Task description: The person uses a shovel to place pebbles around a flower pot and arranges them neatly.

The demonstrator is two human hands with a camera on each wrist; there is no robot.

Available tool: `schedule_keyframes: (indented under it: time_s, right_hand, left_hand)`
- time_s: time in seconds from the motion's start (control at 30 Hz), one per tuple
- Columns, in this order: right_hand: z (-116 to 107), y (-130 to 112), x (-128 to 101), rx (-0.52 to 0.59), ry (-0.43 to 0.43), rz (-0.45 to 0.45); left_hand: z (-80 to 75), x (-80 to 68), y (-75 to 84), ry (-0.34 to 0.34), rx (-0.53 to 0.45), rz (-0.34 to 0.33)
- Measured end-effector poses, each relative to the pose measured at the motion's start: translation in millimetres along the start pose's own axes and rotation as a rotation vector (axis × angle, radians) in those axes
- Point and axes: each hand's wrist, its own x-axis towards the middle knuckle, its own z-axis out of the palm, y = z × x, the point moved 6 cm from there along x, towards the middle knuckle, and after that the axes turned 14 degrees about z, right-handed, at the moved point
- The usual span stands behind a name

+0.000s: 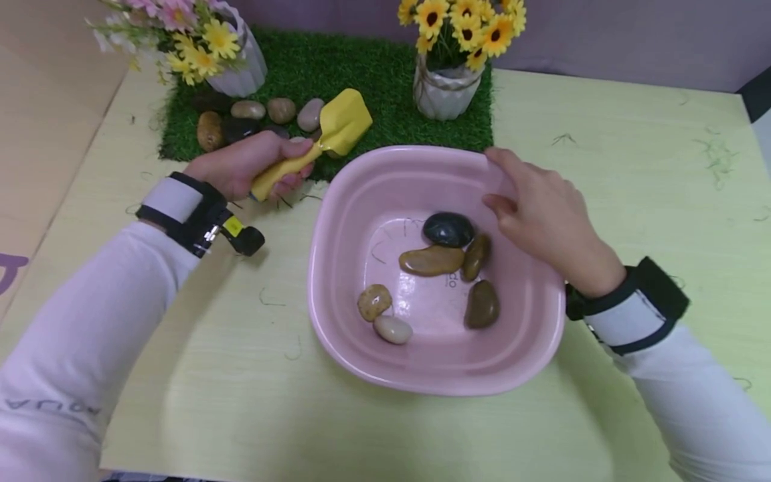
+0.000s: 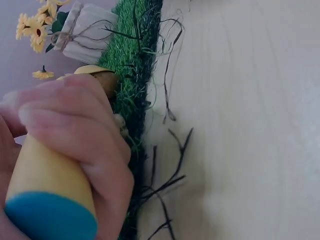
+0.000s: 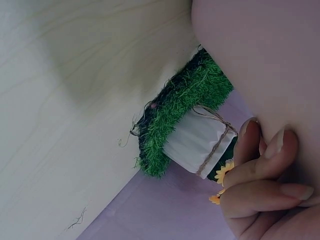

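Note:
In the head view my left hand [image 1: 241, 164] grips a small yellow shovel [image 1: 346, 120] by its handle, blade pointing up and right over the edge of the turf mat. The left wrist view shows fingers wrapped round the handle [image 2: 55, 170], which ends in blue. My right hand [image 1: 545, 211] holds the upper right rim of a pink plastic basin [image 1: 346, 248], thumb on the inner side, fingers [image 3: 260, 200] curled at the rim. Inside the basin lie several smooth stones: a black one [image 1: 448, 229], a long tan one [image 1: 432, 261], a white one [image 1: 393, 329] and other brown ones.
Behind the basin lies a green turf mat [image 1: 337, 60]. On it stand a white pot [image 1: 241, 70] of pink and yellow flowers and another pot [image 1: 442, 94] of yellow flowers. Several stones [image 1: 248, 109] sit on the mat beyond my left hand. Dark strands [image 1: 565, 139] are scattered over the table [image 1: 626, 201].

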Motion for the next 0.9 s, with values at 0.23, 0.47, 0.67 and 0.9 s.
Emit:
schedule_keyframes:
  time_s: [0.23,0.47,0.67,0.9]
  right_hand:
    - [0.6,1.0,0.4,0.001,-0.003,-0.002]
    - [-0.2,0.1,-0.1,0.002,0.007,-0.010]
    - [-0.2,0.8,-0.5,0.003,0.005,-0.010]
    - [0.3,1.4,0.0,0.007,0.003,-0.011]
  left_hand:
    - [-0.4,-1.3,0.1,0.013,-0.035,0.005]
    - [0.9,-5.7,13.6,0.001,-0.151,0.126]
    - [-3.6,-12.2,31.1,0.023,-0.214,0.253]
    - [-10.6,-21.8,30.3,0.033,0.023,0.219]
